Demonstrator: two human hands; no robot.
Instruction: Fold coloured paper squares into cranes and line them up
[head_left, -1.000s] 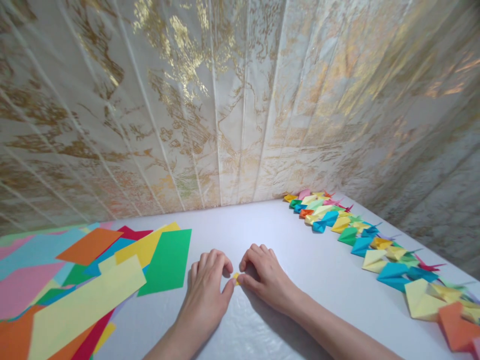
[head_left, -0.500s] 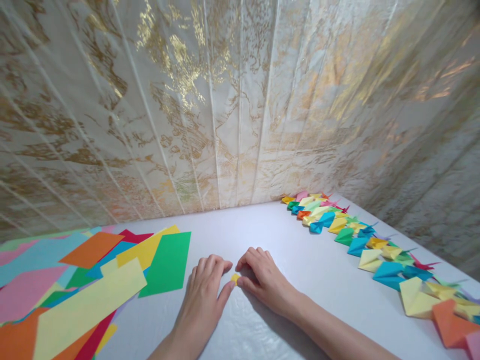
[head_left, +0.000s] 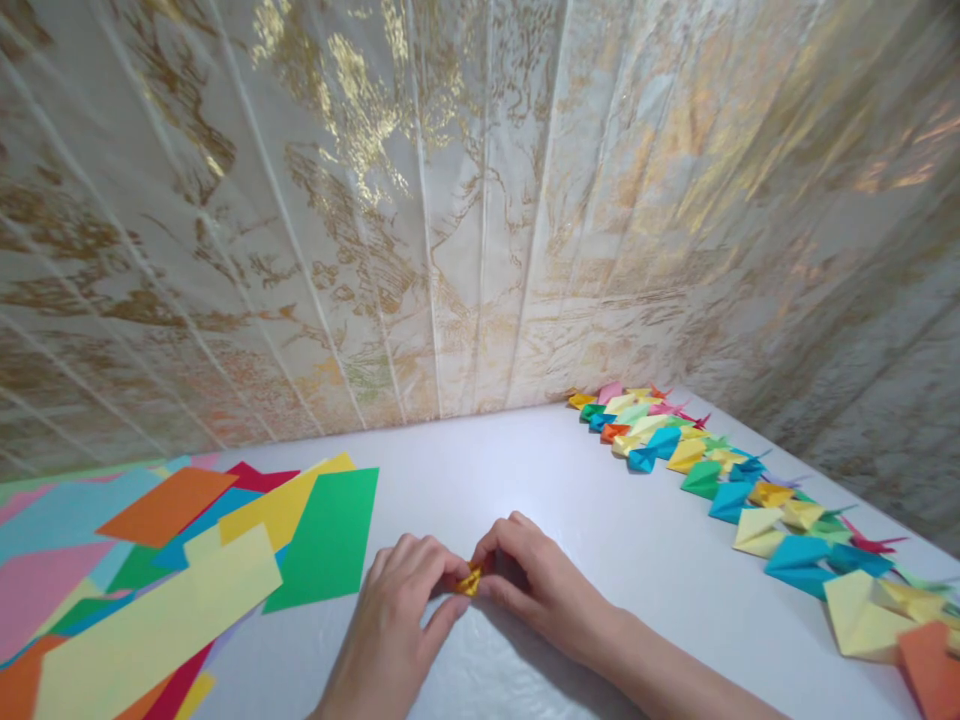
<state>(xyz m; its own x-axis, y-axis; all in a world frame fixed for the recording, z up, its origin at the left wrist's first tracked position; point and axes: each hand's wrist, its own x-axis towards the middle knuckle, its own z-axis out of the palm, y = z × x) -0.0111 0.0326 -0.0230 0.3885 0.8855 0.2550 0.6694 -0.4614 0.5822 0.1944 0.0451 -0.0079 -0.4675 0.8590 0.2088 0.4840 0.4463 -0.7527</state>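
Note:
Between my two hands is a small folded piece of yellow paper (head_left: 470, 581), low over the white table. My left hand (head_left: 405, 610) pinches its left side between thumb and fingers. From the other side, my right hand (head_left: 532, 580) grips it with thumb and forefinger. Most of the folded paper is covered by fingertips, so its exact shape is hard to make out.
Loose coloured paper sheets (head_left: 157, 620) overlap on the left, with a green sheet (head_left: 326, 540) nearest my left hand. Rows of folded paper cranes (head_left: 735, 500) line the right side of the white table (head_left: 465, 470). A gold-patterned curtain (head_left: 420, 220) hangs behind.
The yellow paper has turned and shows more of its folds. My left fingers have closed onto it. The whole view has shifted slightly.

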